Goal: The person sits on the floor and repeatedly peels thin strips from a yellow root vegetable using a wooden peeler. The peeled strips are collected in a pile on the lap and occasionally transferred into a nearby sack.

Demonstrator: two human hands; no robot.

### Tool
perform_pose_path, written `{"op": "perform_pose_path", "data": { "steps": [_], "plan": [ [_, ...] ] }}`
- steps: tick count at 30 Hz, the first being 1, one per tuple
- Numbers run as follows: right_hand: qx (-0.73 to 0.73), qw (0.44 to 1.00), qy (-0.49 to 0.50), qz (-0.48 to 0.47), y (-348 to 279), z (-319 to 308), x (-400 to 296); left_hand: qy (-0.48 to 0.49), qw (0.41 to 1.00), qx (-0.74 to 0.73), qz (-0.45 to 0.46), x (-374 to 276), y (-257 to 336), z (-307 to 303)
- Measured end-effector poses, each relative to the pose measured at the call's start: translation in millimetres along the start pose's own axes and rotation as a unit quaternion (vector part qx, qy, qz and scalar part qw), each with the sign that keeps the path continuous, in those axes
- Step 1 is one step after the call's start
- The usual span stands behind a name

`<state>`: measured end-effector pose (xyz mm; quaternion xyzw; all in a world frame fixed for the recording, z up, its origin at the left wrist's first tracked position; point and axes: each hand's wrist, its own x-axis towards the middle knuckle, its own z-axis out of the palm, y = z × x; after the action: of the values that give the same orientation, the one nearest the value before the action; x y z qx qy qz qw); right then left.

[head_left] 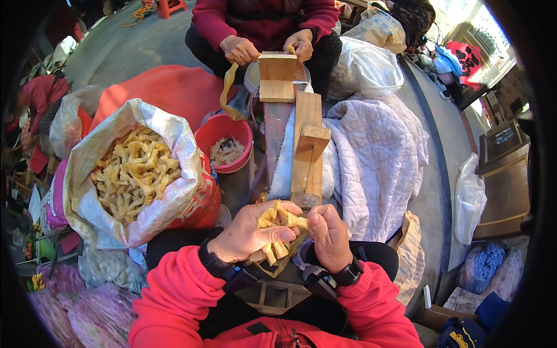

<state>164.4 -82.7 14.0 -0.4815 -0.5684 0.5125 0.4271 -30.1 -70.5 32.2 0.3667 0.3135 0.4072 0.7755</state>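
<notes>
My left hand is wrapped around a folded bundle of yellow, papery strip material. Between the thumb and fingers of my right hand an end of the same strip is pinched, just right of the bundle. A loose length of it hangs below, over my lap. Right beyond my hands lies a wooden board with an upright block on it, resting on a white fluffy cloth. To the left, an open woven sack holds many similar yellow, knotted pieces.
Opposite me a person's hands hold another yellow strip at a toothed wooden stand. A red basin with pale scraps sits beside the bench. A quilted cloth drapes on the right, near a brown paper sack.
</notes>
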Motion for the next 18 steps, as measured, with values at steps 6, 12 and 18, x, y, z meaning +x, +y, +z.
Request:
{"op": "perform_pose_path", "data": {
  "steps": [6,12,18],
  "plan": [
    [0.026,0.999,-0.007,-0.017,1.3,2.0,-2.4,0.089,0.995,-0.002,-0.045,-4.4,-3.8,5.3],
    [0.235,0.965,0.066,0.098,-7.6,-3.1,4.4,0.138,0.99,-0.012,-0.007,-4.1,-4.9,1.7],
    [0.134,0.99,0.036,0.021,-13.0,-12.8,23.8,0.157,0.978,0.115,0.073,20.8,-3.0,-0.5]
  ]
}}
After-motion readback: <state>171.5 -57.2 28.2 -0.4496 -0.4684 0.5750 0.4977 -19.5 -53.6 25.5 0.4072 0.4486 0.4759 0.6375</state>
